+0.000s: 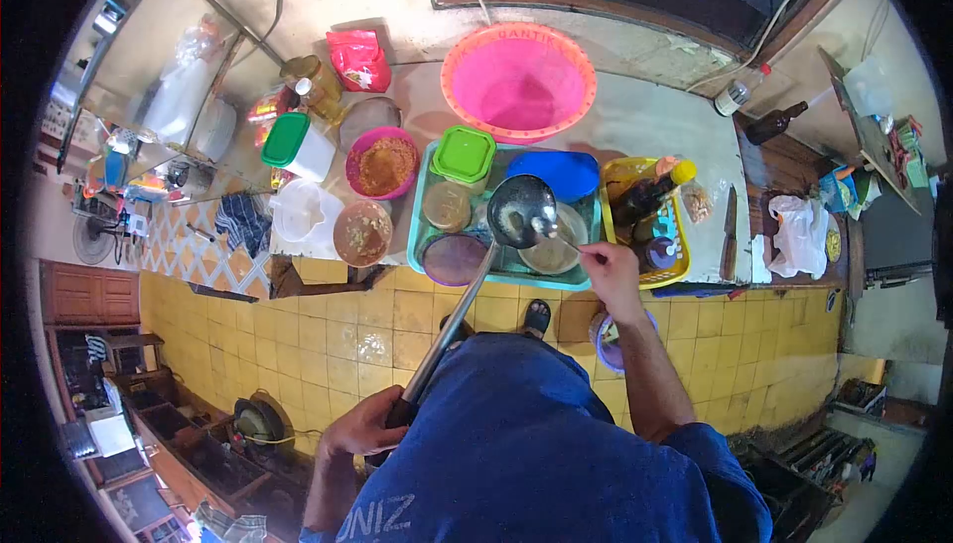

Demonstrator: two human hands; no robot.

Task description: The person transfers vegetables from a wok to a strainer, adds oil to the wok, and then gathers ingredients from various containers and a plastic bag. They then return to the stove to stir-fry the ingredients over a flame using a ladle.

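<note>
My left hand [365, 429] grips the end of a long metal handle, holding a large ladle [519, 210] out over the teal tray [421, 207]. My right hand [611, 273] pinches a small spoon [552, 230] whose tip rests at the ladle's bowl. Under the ladle, in the tray, sits a round container of pale paste [556, 255]. Beside it are a purple-rimmed bowl [452, 259], a brownish lidded tub [447, 205], a green-lidded box [464, 154] and a blue lid [566, 172].
A big pink basin [518, 79] stands behind the tray. A yellow basket [675, 245] with dark sauce bottles is on the right, with a knife [731, 230] beyond it. Bowls of brown paste [383, 164] and a white jug [298, 210] sit left. Yellow tiled floor lies below.
</note>
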